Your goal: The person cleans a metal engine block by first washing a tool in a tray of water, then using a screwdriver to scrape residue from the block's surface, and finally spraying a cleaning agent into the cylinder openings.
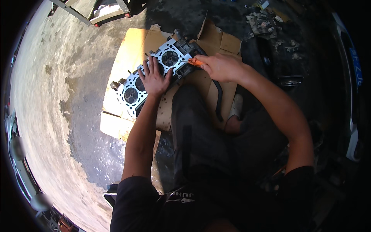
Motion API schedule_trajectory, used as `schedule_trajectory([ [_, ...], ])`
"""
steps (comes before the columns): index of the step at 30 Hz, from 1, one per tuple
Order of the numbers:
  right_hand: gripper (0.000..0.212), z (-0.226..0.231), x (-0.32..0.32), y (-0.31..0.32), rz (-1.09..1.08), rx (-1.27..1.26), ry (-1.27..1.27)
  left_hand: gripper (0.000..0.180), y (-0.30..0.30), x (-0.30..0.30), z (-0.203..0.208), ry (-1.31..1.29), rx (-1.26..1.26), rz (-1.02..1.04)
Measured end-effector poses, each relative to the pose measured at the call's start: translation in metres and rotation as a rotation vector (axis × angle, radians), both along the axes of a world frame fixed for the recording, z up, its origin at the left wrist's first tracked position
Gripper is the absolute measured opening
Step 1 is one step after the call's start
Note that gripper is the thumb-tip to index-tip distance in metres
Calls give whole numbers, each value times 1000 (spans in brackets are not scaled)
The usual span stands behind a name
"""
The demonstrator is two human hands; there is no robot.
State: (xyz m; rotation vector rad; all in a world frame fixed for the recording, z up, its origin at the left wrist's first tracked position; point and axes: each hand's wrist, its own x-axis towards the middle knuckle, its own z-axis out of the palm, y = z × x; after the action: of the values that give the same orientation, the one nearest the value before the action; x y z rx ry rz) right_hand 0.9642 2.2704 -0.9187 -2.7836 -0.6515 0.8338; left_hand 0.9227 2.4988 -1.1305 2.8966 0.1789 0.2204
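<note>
A silver cylinder head [131, 95] lies at a slant on flattened cardboard in front of my knees, its flat face with round combustion chambers and valves turned up. My left hand [155, 79] rests on that face near its middle, fingers spread, covering part of the chambers. In my right hand [224, 67] is what looks like an orange utility knife [196, 62], gripped with the index finger along it. Its thin metal tip is at the face beside the far-right chamber; whether it touches cannot be told.
Under the cylinder head is brown cardboard [148, 40]. A black hose [220, 101] lies on it beside my leg. Metal parts [262, 24] are scattered on the dark floor at the far right. A metal stand [109, 14] is at the far left, and a vehicle [351, 89] borders the right.
</note>
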Motion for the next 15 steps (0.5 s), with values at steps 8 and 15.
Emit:
schedule_trajectory([
  [8, 44, 7, -5, 8, 42, 49, 28, 89, -1, 0, 0, -6, -5, 3],
  [15, 44, -1, -9, 18, 48, 56, 97, 80, 2, 1, -6, -38, -14, -11],
])
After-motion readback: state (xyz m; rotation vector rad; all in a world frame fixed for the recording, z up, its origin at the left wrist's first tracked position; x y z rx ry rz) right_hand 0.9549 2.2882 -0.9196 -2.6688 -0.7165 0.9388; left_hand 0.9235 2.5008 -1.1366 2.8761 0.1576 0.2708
